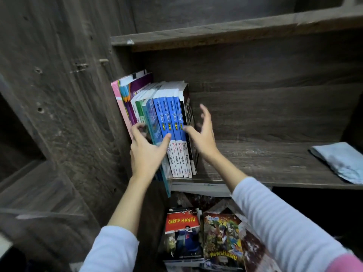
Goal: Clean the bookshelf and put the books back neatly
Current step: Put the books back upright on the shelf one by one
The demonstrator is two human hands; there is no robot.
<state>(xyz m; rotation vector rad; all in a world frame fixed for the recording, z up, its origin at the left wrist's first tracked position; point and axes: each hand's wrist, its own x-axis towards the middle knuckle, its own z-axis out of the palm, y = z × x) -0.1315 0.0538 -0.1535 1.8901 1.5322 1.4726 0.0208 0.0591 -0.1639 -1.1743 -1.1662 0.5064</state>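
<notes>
Reshelving step. A teal book (152, 112), projecting from the row at the left end of the shelf (265, 163), is gripped by the left hand (146, 152). The right hand (204, 134) is spread wide beside the black book (189, 114), holding nothing. Pushing the teal book flush is judged the next move. Counted: four blue books (172, 114), two comics (183, 232) below, one cloth (339, 161).

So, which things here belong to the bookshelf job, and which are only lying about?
Job: row of books; teal book, gripped by the left hand; right hand at the spines; shelf; blue cloth.
Lying about for now: two comics below the shelf, probably waiting to be shelved.
</notes>
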